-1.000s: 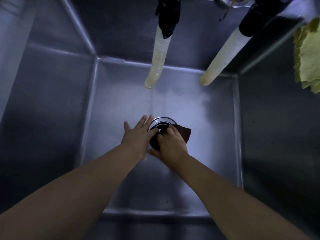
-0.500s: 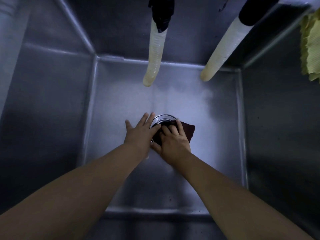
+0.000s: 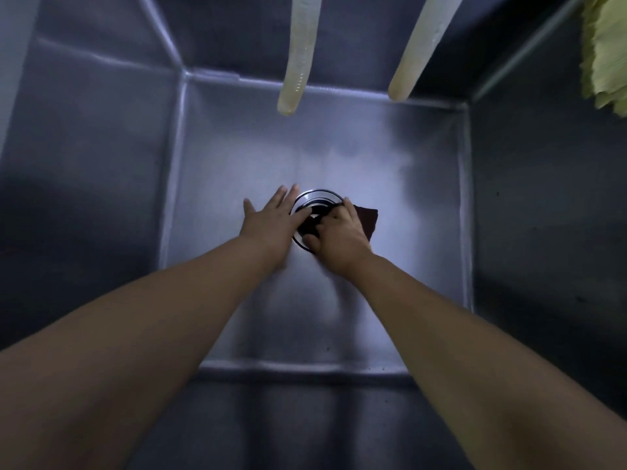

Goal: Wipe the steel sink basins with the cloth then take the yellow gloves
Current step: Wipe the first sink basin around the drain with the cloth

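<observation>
View: looking straight down into a deep steel sink basin [image 3: 424, 212], both bare forearms reaching from the bottom of the frame toward its centre.
Drain: a round metal drain fitting [image 3: 319, 198] sits at the middle of the basin floor, partly covered by the hands.
Cloth: a dark cloth [image 3: 368, 218] lies over the right part of the drain – one corner sticks out to the right of the right hand, flat on the basin floor.
Right hand: the right hand [image 3: 339, 232] presses down on the cloth with its fingers curled over it, gripping it against the drain.
Left hand: the left hand [image 3: 271, 222] lies just left of the drain, fingers straight and slightly spread, holding nothing; its fingertips reach the drain's rim and it touches the right hand.
Hoses: two pale ribbed hoses – a left hose [image 3: 298, 59] and a right hose [image 3: 419, 49] – hang down from the top edge, ends free above the back of the basin.
Yellow gloves: yellow gloves [image 3: 605, 52] hang at the upper right edge of the frame, above the basin's right wall, well apart from both hands.
</observation>
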Demonstrator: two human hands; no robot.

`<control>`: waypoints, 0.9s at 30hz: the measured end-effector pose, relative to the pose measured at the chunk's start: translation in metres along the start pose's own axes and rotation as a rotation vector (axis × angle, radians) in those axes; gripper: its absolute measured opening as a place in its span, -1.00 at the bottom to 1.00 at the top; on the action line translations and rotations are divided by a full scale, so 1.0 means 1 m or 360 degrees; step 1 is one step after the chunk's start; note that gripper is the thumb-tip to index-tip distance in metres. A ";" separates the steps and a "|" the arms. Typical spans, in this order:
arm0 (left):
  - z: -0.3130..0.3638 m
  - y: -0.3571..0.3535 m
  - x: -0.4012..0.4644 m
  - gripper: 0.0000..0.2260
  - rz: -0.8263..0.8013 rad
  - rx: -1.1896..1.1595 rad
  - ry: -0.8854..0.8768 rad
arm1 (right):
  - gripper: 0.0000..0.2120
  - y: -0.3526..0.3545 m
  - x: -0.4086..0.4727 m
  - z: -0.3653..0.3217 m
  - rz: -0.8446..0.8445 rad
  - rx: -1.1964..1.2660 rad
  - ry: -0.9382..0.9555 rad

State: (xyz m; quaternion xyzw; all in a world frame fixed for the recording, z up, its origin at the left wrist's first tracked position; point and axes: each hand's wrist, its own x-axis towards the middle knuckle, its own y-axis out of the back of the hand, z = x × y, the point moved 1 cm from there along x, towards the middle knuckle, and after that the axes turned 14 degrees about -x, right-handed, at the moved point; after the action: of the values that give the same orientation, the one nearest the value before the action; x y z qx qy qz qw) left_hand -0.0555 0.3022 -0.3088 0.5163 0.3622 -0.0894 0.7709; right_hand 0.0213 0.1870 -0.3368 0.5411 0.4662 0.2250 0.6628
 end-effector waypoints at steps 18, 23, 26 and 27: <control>-0.075 0.008 -0.082 -0.65 0.0691 -0.0321 0.0253 | -0.38 0.003 -0.100 -0.080 -0.0366 -0.0153 0.1050; -0.063 -0.014 -0.093 -0.68 0.0301 0.0040 -0.0566 | -0.37 0.049 -0.097 -0.035 -0.0249 0.0149 0.0676; -0.041 -0.033 -0.091 -0.62 0.0226 0.0238 -0.1420 | -0.46 0.071 -0.117 0.029 -0.0240 0.0153 0.0297; -0.035 -0.043 -0.087 -0.59 0.0187 0.0338 -0.1542 | -0.49 0.078 -0.127 0.048 -0.0205 0.0195 0.0150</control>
State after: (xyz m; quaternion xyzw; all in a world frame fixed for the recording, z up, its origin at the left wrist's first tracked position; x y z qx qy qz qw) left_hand -0.1568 0.2925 -0.2909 0.5107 -0.0784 -0.3118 0.7974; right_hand 0.0202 0.0849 -0.2181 0.5383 0.5434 0.1781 0.6190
